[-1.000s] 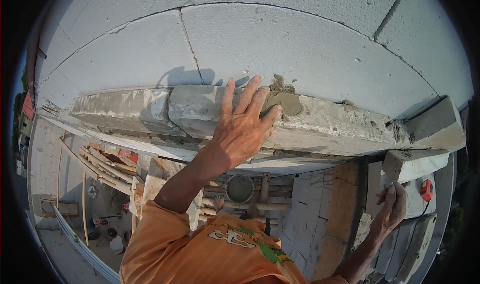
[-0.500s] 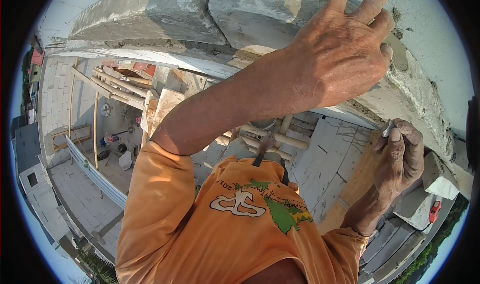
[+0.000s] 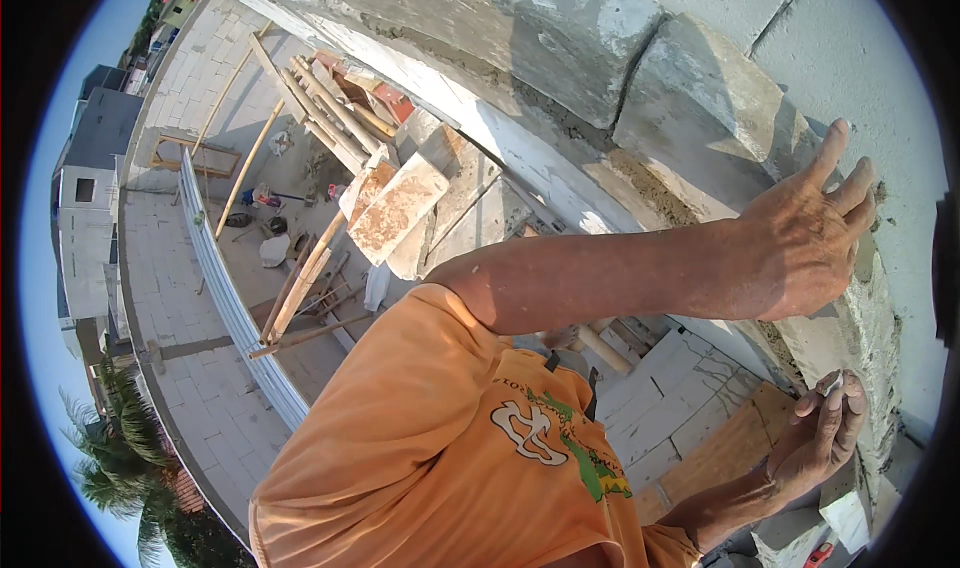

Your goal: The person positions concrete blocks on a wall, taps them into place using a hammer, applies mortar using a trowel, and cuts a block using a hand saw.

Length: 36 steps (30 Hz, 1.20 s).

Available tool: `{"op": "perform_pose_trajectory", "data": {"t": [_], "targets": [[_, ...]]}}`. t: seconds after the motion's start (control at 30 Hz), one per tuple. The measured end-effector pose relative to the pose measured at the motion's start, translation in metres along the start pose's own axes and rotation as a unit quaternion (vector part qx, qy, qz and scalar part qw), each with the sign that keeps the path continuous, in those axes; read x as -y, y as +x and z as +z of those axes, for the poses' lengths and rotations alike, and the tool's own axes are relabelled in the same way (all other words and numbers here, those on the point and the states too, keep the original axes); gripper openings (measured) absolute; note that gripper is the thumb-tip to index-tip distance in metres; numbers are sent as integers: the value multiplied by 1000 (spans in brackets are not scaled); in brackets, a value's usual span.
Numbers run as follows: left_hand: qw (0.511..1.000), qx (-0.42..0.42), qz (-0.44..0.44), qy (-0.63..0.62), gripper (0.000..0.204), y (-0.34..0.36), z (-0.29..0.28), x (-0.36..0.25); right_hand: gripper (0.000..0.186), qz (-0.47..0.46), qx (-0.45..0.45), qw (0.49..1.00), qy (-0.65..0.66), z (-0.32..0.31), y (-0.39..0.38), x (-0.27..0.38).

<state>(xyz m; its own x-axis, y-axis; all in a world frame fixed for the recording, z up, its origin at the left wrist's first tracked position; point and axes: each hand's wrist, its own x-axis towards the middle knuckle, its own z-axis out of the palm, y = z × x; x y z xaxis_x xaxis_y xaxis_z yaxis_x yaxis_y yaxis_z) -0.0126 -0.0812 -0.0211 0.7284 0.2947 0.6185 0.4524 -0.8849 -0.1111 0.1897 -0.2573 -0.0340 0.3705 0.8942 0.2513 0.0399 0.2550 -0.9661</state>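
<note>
Left hand (image 3: 805,243) is spread open, flat against the grey mortar-smeared block (image 3: 720,118) sitting on top of the wall (image 3: 560,158). Right hand (image 3: 825,438) is pinched shut on a small pale stub (image 3: 832,383), can't tell what exactly. Looks like the block's bedded already, with the mortar joint (image 3: 640,183) under it rough and probably unfinished.

A block wall (image 3: 880,88) closes off the upper right, its mortared ledge (image 3: 560,28) jutting outward; the left hand (image 3: 805,243) lies flat against it, the outstretched forearm barring the middle. Open air drops away at left, down to stacked boards (image 3: 400,208) and timber poles (image 3: 320,108) below. The right hand (image 3: 820,438) crowds the ledge's lower end.
</note>
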Motion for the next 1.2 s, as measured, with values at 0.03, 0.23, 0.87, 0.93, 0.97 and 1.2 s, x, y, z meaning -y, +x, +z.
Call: {"op": "perform_pose_trajectory", "data": {"t": [0.03, 0.23, 0.87, 0.93, 0.97, 1.2], "targets": [[1000, -23, -11, 12, 28, 0, -1, -6, 23, -22, 3, 999, -27, -5, 0, 5], [995, -40, -85, 32, 34, -14, -10, -18, 22, -4, 51, 996, -68, -13, 8, 20], [860, -272, -409, -138, 42, -221, 5, 17, 10, 32, 27, 993, -106, 52, -25, -28], [745, -305, -575, -147, 33, -278, 13, 50, 11, 75, 59, 990, -105, 63, -34, -41], [675, -336, -630, -184, 33, -308, 16, 73, 11, 71, 65, 990, -101, 69, -38, -50], [498, -488, -686, -209, 45, -438, 14, 222, 11, 131, 75, 980, -128, 119, -47, -82]]}}
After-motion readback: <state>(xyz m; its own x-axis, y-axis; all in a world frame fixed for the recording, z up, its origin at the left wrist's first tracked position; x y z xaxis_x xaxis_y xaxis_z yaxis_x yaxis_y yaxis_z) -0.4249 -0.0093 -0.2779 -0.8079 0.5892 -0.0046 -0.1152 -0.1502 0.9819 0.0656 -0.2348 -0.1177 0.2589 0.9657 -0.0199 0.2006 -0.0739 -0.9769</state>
